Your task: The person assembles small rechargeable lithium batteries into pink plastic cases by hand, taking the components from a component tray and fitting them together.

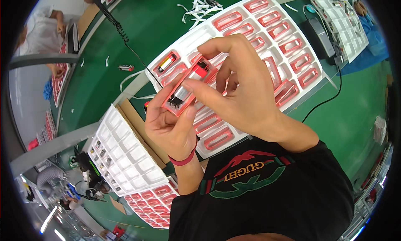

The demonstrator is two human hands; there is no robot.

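Note:
My left hand [169, 124] holds a small red plastic case [190, 85] up in front of me, gripped from below. Inside the case sits a silver cell with a small dark part at its lower end. My right hand [238, 86] reaches over the case from the right, its thumb and fingers pressing on the silver cell. Behind both hands lies a white moulded tray [196, 34] with several red cases in its pockets; one pocket holds a case with a yellow-and-silver part [167, 62].
A second white tray [125, 157] with small metal parts lies at lower left, above a tray of red cases [152, 205]. A coiled black cable [115, 21] crosses the green table. A black box [319, 36] and another white tray [340, 15] sit upper right. Another person [41, 30] works at far left.

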